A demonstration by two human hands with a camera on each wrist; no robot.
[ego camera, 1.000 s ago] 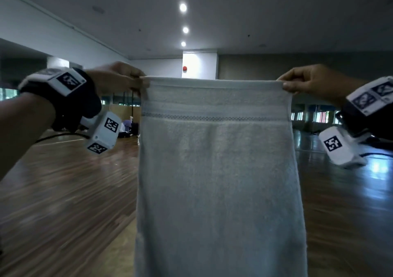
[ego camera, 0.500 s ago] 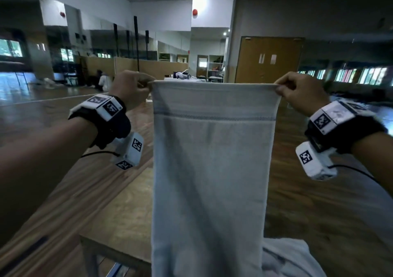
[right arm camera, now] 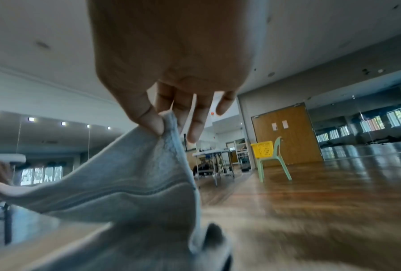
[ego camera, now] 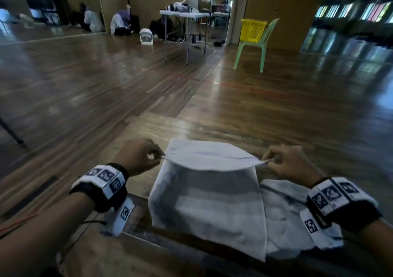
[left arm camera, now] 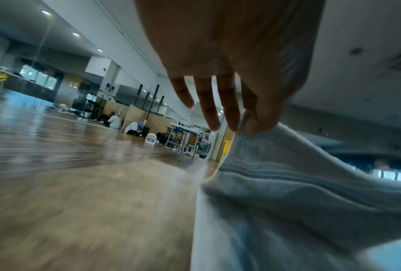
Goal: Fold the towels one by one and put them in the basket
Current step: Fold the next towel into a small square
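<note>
Left hand (ego camera: 138, 156) and right hand (ego camera: 291, 163) each pinch one corner of the towel's (ego camera: 209, 204) far hem between thumb and forefinger; in the wrist views the remaining fingers (left arm camera: 209, 108) of both hands hang loose and hold nothing. The hem between the two pinches runs left to right and sags forward in a shallow arc just above the wooden table (ego camera: 144, 132).

From that hem the cloth comes back toward the person, lies over the tabletop and hangs off the near edge — so the long axis points away from the person, the short axis across, hand to hand. The banded stripe sits near the held hem.

Stage of task, as judged: early. This towel appears to be in its first fold or still being laid out; no finished fold shows. A second crumpled towel (ego camera: 285, 208) lies just beside it on the right, under the right wrist, unfolded. The yellow basket (ego camera: 253, 30) stands on a green chair (ego camera: 258, 45) well apart across the floor — its contents cannot be made out.
</note>
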